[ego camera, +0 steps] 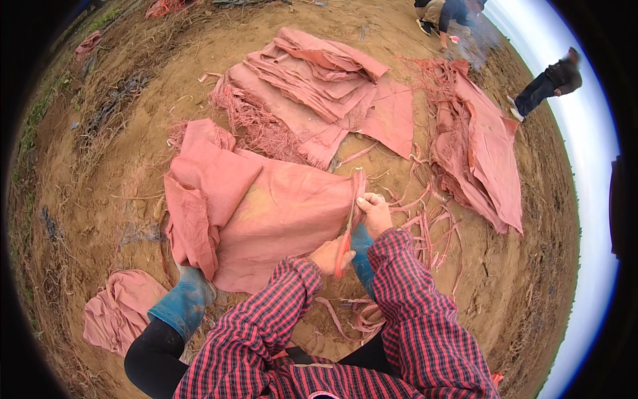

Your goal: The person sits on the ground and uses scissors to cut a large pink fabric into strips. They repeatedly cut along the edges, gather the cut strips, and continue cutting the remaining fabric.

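Note:
My left hand [326,257] grips orange-handled scissors [343,252], their blades pointing up along the right edge of a pink woven sack [294,204]. Just above, my right hand [377,212] pinches a narrow hem strip [360,182] at that same edge between thumb and fingers. The blades lie against the strip, and how far the cut runs is hard to see. The sack is spread on the ground before me, its left part folded over in a thick bunch. A yellowish stain marks its middle.
Piled pink sacks [309,85] with frayed edges lie beyond, and more sacks [478,144] to the right. Cut strips [426,224] are tangled right of my hands. Crumpled cloth [122,311] lies by my left blue boot [184,299]. Two people are at the far right, near smoke.

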{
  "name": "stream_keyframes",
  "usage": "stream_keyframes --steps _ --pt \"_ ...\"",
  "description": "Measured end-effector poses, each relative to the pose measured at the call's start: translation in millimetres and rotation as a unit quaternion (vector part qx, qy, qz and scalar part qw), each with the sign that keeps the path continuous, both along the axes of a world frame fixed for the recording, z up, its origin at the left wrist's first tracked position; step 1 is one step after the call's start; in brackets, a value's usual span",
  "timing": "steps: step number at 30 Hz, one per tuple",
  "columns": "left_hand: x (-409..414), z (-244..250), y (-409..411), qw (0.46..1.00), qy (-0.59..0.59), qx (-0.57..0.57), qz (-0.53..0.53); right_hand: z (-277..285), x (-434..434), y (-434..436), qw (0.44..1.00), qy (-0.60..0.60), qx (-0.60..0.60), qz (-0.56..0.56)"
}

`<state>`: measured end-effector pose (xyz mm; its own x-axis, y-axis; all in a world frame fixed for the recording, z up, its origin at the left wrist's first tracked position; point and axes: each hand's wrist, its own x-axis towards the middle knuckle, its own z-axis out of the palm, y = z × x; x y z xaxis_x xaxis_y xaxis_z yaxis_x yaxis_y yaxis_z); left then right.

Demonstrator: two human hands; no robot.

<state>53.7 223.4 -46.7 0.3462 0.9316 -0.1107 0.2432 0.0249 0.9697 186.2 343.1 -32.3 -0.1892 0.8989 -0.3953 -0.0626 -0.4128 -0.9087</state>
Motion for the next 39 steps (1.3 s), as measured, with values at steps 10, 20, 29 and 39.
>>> stream_keyframes --steps 10,20,29,39 --pt "-9 0 9 0.995 0.064 0.072 0.014 5 6 -3 1.000 0.010 -0.023 -0.012" --pt "-11 14 25 0.998 0.033 0.049 -0.006 3 11 -5 0.998 0.036 -0.046 0.031" --pt "-13 10 22 0.996 0.076 -0.037 -0.004 3 5 9 0.998 0.018 -0.053 -0.008" --pt "-17 25 10 0.988 -0.040 -0.139 -0.045 -10 6 33 0.996 0.057 -0.037 -0.050"
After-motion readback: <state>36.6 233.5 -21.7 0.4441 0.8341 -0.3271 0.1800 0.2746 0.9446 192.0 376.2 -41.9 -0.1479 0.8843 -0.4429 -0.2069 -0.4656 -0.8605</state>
